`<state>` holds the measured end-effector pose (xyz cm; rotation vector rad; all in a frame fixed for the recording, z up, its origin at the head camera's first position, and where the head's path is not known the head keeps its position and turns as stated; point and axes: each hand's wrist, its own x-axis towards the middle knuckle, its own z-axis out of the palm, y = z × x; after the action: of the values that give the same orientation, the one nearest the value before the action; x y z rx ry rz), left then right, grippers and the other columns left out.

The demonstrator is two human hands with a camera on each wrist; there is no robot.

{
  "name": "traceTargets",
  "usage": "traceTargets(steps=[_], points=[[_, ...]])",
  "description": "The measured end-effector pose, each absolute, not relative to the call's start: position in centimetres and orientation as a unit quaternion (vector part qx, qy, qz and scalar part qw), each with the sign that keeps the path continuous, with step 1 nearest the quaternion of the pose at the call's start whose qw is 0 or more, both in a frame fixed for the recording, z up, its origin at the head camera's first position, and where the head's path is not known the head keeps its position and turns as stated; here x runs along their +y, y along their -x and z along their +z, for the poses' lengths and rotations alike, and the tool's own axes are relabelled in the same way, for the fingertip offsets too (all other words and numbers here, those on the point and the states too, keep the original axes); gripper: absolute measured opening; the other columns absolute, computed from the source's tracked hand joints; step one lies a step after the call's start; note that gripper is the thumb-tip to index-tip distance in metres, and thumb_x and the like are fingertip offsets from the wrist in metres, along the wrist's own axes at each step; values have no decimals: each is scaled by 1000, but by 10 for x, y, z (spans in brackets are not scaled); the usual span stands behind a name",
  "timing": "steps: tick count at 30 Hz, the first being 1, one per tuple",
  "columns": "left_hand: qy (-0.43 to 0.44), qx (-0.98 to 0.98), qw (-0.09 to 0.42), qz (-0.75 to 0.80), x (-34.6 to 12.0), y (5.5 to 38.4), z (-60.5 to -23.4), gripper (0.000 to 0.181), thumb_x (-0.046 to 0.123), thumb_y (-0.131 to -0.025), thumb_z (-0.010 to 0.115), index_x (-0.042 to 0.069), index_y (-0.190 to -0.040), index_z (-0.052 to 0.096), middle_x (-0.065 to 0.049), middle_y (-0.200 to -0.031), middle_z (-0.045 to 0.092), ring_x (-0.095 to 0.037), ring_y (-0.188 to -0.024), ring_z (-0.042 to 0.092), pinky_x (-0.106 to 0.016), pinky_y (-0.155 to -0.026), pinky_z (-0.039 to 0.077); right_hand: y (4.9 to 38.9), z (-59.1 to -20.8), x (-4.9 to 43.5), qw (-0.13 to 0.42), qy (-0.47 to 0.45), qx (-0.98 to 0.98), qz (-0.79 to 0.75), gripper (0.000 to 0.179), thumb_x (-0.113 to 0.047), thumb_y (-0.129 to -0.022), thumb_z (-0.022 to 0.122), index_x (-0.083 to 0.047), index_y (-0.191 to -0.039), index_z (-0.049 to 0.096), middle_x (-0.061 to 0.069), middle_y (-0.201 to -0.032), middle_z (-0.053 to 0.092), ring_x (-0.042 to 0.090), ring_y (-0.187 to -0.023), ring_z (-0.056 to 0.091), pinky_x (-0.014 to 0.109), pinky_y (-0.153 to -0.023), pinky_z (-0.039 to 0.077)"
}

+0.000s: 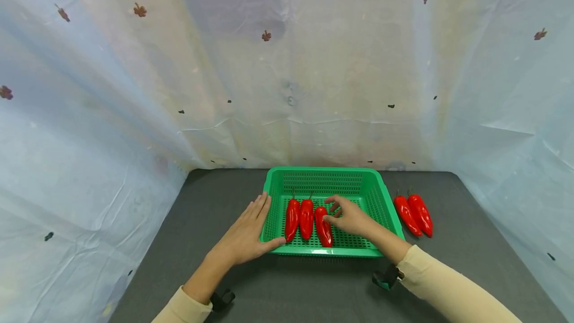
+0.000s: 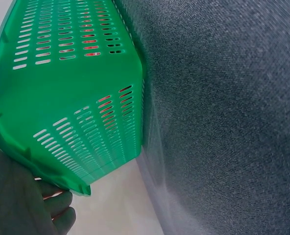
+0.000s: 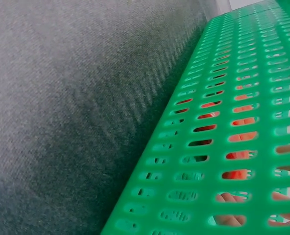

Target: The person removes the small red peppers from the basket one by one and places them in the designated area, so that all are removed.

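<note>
A green plastic basket (image 1: 323, 251) with slotted walls stands on the dark table. Inside it three glossy red chili peppers lie side by side: a left one (image 1: 292, 219), a middle one (image 1: 307, 219) and a right one (image 1: 323, 231). My left hand (image 1: 244, 233) rests on the basket's front left corner, fingers straight along the left rim and thumb at the front rim. Reaching over the basket, my right hand (image 1: 352, 218) has its thumb at the right pepper's upper part, fingers bent loosely and apart from the thumb. Through the slots in the right wrist view, some fingers (image 3: 230, 210) show.
Two more red chili peppers (image 1: 413, 213) lie together on the table, right of the basket. A dark grey cloth (image 1: 224, 198) covers the table. Pale plastic sheeting (image 1: 291, 64) with small leaf marks hangs behind and at both sides.
</note>
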<state>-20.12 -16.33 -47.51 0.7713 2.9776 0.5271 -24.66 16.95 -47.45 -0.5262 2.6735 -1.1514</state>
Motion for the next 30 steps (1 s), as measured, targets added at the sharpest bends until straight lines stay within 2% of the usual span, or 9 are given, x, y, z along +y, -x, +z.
traceTargets(steps=[13, 23, 30], points=[[-245, 956, 17, 160, -163, 201, -474, 119, 86, -96, 48, 8, -173, 3, -8, -181, -3, -25, -167, -1, -49, -135, 10, 249, -480, 168, 120, 170, 907, -367, 56, -23, -102, 77, 0, -148, 56, 19, -124, 68, 30, -104, 71, 43, -78, 62], [-243, 956, 12, 165, -163, 201, -475, 118, 83, -96, 52, 8, -173, 4, -8, -181, -3, -25, -167, 0, -50, -135, 11, 251, -481, 165, 147, 159, 911, -352, 66, -25, -102, 78, 1, -155, 49, 16, -126, 68, 31, -107, 71, 43, -80, 62], [-245, 956, 11, 163, -163, 201, -476, 118, 84, -96, 50, 9, -173, 3, -8, -181, -3, -26, -167, 0, -49, -135, 10, 252, -484, 166, 155, 170, 907, -354, 73, -23, -98, 82, 6, -155, 47, 16, -120, 67, 22, -91, 69, 39, -73, 59]])
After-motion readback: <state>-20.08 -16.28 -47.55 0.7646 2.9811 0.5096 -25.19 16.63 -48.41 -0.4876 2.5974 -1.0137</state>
